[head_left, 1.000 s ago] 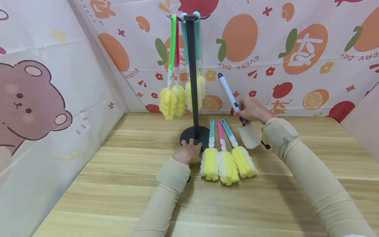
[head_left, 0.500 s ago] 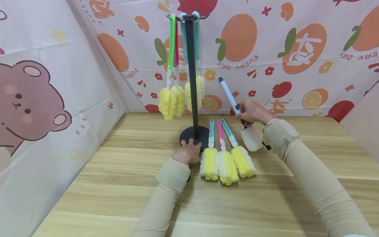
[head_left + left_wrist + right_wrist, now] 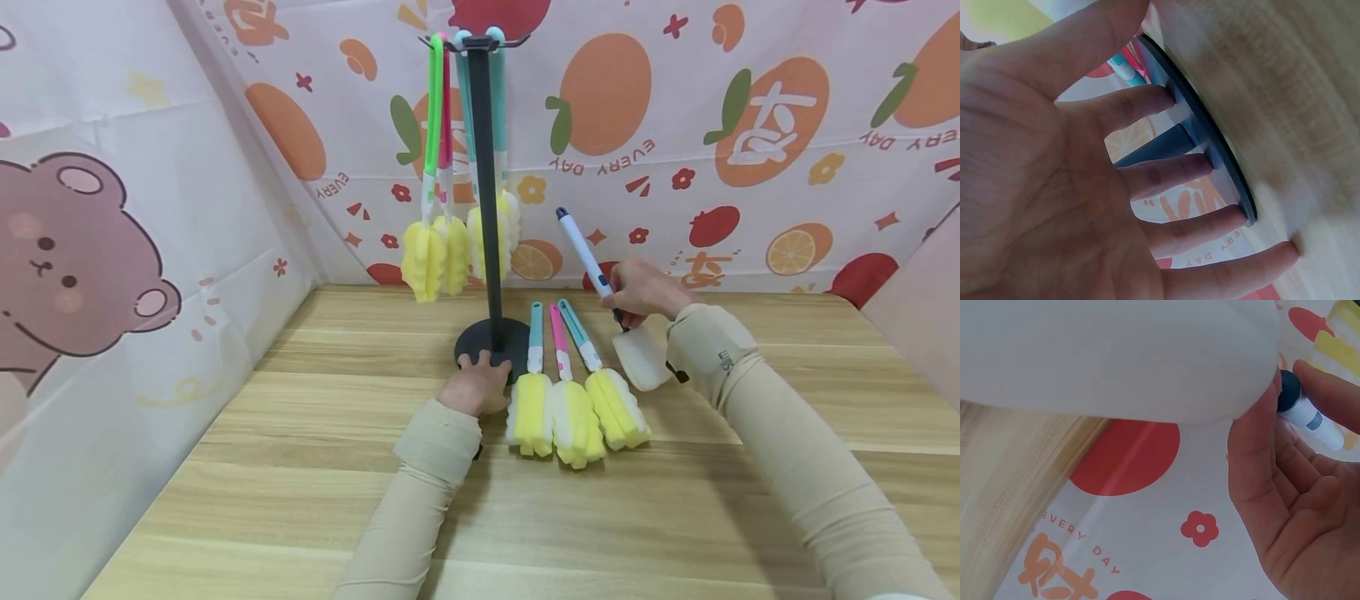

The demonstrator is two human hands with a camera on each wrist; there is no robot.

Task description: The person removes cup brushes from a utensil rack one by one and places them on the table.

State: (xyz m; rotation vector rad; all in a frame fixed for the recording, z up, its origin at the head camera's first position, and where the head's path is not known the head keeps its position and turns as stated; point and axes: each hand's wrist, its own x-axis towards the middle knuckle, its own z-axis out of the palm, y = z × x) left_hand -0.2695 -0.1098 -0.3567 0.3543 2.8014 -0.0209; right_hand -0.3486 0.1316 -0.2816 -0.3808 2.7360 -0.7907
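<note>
My right hand (image 3: 643,290) pinches a cup brush (image 3: 583,250) low on its white and dark blue handle, between thumb and fingers. The handle leans up and left, and its white sponge head (image 3: 641,358) points down just above or on the table; which, I cannot tell. That sponge fills the top of the right wrist view, and the handle end (image 3: 1329,431) shows behind the fingers. My left hand (image 3: 474,387) rests spread on the round black base (image 3: 468,335) of a stand (image 3: 487,200). In the left wrist view several straight fingertips (image 3: 1163,97) touch the base.
Three yellow-and-white sponge brushes lie side by side on the table (image 3: 300,467): teal (image 3: 536,408), pink (image 3: 576,425) and teal (image 3: 617,408). From the stand's hooks hang green (image 3: 424,258), pink (image 3: 456,250) and teal (image 3: 500,108) handled brushes. A printed cloth (image 3: 780,192) hangs close behind.
My right hand has moved slightly down and to the right with the white-and-blue brush, bringing its sponge lower, to the right of the lying brushes. The left hand stays on the base.
</note>
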